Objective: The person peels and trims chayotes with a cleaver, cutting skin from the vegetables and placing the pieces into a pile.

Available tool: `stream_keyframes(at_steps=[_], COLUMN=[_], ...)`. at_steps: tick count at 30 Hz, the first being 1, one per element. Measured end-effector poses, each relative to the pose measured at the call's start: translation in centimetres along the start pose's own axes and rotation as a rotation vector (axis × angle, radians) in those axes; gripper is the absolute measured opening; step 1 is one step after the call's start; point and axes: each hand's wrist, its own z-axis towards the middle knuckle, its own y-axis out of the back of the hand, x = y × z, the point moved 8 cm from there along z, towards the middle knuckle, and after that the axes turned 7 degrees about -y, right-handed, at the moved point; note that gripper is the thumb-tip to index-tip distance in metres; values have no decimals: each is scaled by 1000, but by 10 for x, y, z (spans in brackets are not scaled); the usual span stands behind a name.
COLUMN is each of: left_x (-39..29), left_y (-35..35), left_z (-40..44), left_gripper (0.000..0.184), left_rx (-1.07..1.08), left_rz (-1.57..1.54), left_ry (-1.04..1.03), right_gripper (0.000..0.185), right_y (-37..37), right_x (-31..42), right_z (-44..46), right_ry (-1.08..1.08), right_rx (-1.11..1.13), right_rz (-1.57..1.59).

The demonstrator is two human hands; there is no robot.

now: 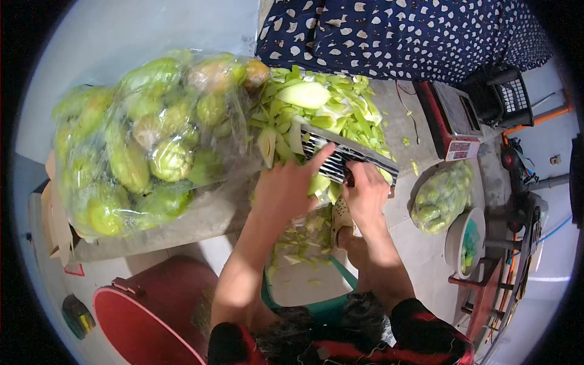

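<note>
A flat rectangular board (328, 157) with black-and-white stripes and a grey upper edge is tilted over a heap of green peelings and slices (359, 100). My left hand (286, 190) is at its lower left, index finger stretched across the stripes and the other fingers partly hidden. My right hand (367, 187) has its fingers bent at the lower edge, beside a small dark part I cannot make out. A pale peeled piece of fruit (304, 95) tops the heap. To the left, a clear plastic bag (146, 134) bulges with large green fruits, some yellowish.
On the right stand a red weighing scale (447, 118) and a black basket (514, 97). A filled bag (443, 198) and a white bucket (456, 243) are below them. A red tub (131, 316) is at lower left. Peelings (301, 237) litter the floor near my foot.
</note>
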Motion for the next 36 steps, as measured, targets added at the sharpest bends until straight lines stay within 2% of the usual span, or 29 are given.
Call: stream_keyframes(at_steps=[2,5,8,10,11,13,14,19,25,29,31,35,36], left_x=[7,20,25,6,2,-26,-30,-24,13,16,-1,-8,-1], left_y=[1,17,28,25,22,15,11,6,12,25,24,22,21], left_z=[7,6,4,2,0,-4,-4,-1,0,-5,-6,-6,-5], left_gripper=[108,104,107,103,103,100,100,97,100,100,100,101,101], left_rx=[28,-45,-116,-108,-108,-122,-122,-35,-110,-114,-103,-154,-118], left_rz=[21,65,-60,-22,-23,-21,-24,50,67,72,68,46,63], left_ry=[57,157,196,26,22,-221,-222,-59,189,183,-39,-63,8], right_gripper=[33,34,32,31,31,32,32,32,33,33,33,30,29], right_y=[4,7,13,16,14,14,17,19,15,21,19,19,19], right_x=[-4,-12,-16,-22,-26,-29,-28,-31,-26,-21,-19,-11,-8], right_z=[-3,-5,-1,2,2,4,5,2,1,4,3,3,2], right_ry=[-9,-45,-95,-124,-149,-172,-174,-178,-165,-132,-121,-41,-11], right_rx=[0,-6,-33,-49,-33,-15,-33,-19,-6,-45,-41,-70,-84], right_rz=[-3,-16,-7,3,-14,-34,-31,-20,-33,-15,0,18,21])
